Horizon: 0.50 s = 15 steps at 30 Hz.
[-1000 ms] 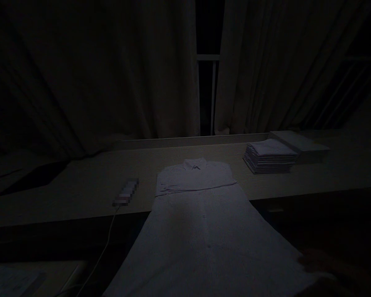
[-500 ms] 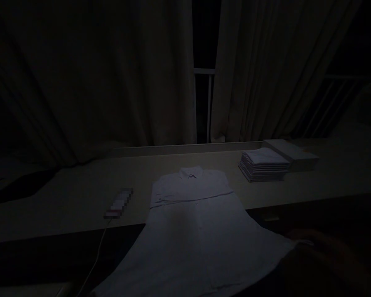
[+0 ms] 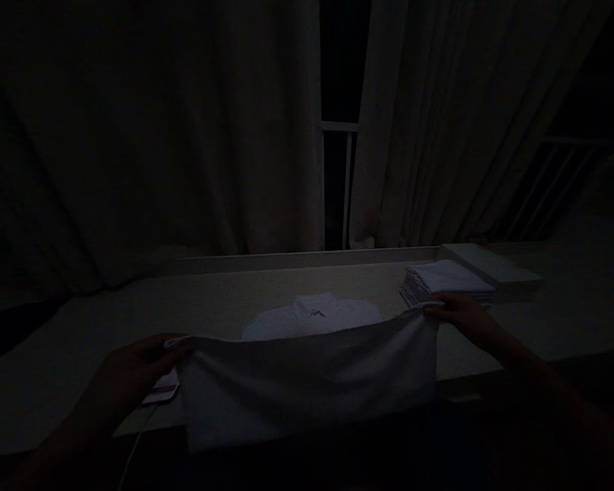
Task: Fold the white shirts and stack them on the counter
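Head view, very dim room, most colours hard to read. Pale desk [image 3: 199, 300] ran across the whole width, with a low raised ledge [image 3: 286, 261] along its back edge; below its front edge everything went nearly black. Pale shirt [image 3: 307, 382] was at the middle of the desk, collar end lying flat toward the ledge, hem end lifted up off the surface and stretched between two hands, sagging a bit in the middle and hanging past the front edge. Left hand [image 3: 125, 372] had fingers and thumb pinched together on the left end of the lifted edge. Right hand [image 3: 460, 315] pinched the other end the same way, its fingertips just in front of a stack of folded cloth [image 3: 447, 275]. Stack sat on the right side of the desk, close against a pale box [image 3: 496, 262]; could not tell if they touched. By the left hand, partly covered, lay a small pale device [image 3: 164, 387] with a thin cable [image 3: 129, 455] running down off the front. Dark flat patch [image 3: 15, 331] at far left, unclear what. Behind, long curtains [image 3: 256, 136] hung down to the ledge, parted at a narrow black gap with a light-coloured frame [image 3: 340, 127]; more bars [image 3: 537, 181] showed at far right.
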### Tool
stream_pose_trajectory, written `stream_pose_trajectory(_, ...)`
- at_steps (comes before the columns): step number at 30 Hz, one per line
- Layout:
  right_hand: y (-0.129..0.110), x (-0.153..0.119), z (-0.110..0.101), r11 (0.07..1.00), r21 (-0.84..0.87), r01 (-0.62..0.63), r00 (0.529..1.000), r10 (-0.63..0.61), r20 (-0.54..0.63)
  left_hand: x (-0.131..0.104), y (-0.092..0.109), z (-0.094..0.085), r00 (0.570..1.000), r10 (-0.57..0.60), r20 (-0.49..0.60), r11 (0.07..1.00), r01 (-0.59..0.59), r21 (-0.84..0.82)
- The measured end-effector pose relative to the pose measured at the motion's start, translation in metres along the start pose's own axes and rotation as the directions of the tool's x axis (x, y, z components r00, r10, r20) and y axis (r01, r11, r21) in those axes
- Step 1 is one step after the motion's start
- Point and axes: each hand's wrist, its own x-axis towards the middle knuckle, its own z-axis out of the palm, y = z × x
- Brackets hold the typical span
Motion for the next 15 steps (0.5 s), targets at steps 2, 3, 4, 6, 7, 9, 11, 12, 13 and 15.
stream_pose_trajectory(2, 0.014, 0.049, 0.012, 1.000, 0.022, -0.017, 0.999, 0.016, 0.027, 0.043, 0.008, 0.014, 0.998, 0.054, 0.016, 0.998, -0.055, 0.026)
stream_pose_trajectory(3, 0.023, 0.075, 0.020, 0.999, 0.026, -0.028, 0.999, 0.027, 0.040, 0.065, 0.009, 0.026, 0.998, 0.059, 0.021, 0.998, -0.059, 0.008)
stream_pose_trajectory(4, 0.034, 0.101, 0.030, 0.999, 0.027, -0.039, 0.998, 0.038, 0.050, 0.089, 0.009, 0.040, 0.998, 0.048, 0.034, 0.998, -0.047, -0.032)
stream_pose_trajectory(6, 0.058, 0.150, 0.053, 0.996, 0.042, -0.081, 0.994, 0.077, 0.082, 0.135, 0.006, 0.077, 0.996, -0.003, 0.087, 0.991, 0.015, -0.133)
stream_pose_trajectory(7, 0.071, 0.172, 0.066, 0.992, 0.054, -0.117, 0.989, 0.111, 0.094, 0.156, 0.003, 0.098, 0.993, -0.027, 0.117, 0.984, 0.047, -0.175)
stream_pose_trajectory(9, 0.098, 0.207, 0.094, 0.978, 0.070, -0.197, 0.976, 0.189, 0.106, 0.193, -0.006, 0.142, 0.988, -0.064, 0.142, 0.974, 0.093, -0.209)
stream_pose_trajectory(11, 0.123, 0.231, 0.119, 0.962, 0.059, -0.267, 0.960, 0.260, 0.099, 0.218, -0.014, 0.183, 0.984, -0.099, 0.151, 0.973, 0.128, -0.192)
stream_pose_trajectory(12, 0.135, 0.239, 0.129, 0.956, 0.045, -0.290, 0.954, 0.285, 0.094, 0.227, -0.018, 0.200, 0.980, -0.118, 0.159, 0.973, 0.146, -0.179)
stream_pose_trajectory(13, 0.145, 0.245, 0.137, 0.951, 0.030, -0.307, 0.948, 0.303, 0.091, 0.233, -0.021, 0.213, 0.977, -0.136, 0.165, 0.973, 0.163, -0.161)
stream_pose_trajectory(15, 0.162, 0.254, 0.146, 0.943, 0.006, -0.333, 0.940, 0.331, 0.083, 0.242, -0.025, 0.230, 0.971, -0.166, 0.170, 0.974, 0.189, -0.128)
